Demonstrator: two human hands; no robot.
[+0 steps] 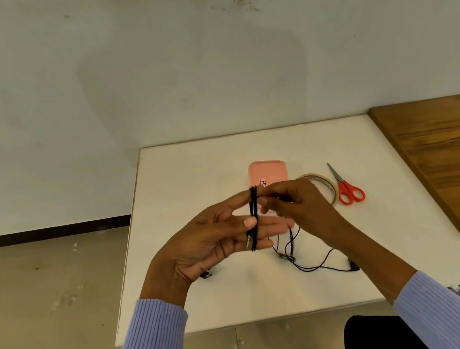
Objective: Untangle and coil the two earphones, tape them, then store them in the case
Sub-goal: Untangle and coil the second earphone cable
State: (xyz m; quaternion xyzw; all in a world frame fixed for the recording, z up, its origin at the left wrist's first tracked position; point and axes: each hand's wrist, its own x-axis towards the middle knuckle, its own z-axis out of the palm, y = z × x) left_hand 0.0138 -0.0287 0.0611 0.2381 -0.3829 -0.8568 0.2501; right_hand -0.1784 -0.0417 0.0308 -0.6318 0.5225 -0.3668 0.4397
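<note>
You're at a white table (193, 173) with a wood board (449, 160) lying on its right side. Your left hand (214, 243) is raised above the table, fingers straight and spread, with black earphone cable (254, 215) wound in a few loops across them from index down to the lower fingers; a metal plug tip shows at the bottom of the loops. Your right hand (294, 204) is just beside it, fingertips pinching the cable next to the loops. The loose cable (317, 265) hangs from the hands and trails on the table below your right wrist, ending at a small black piece near the table's front. Pink case (266, 171) lies closed behind your hands, tape roll (326, 185) just right of it and partly hidden by your right hand, red scissors (347, 188) beside the tape.
</note>
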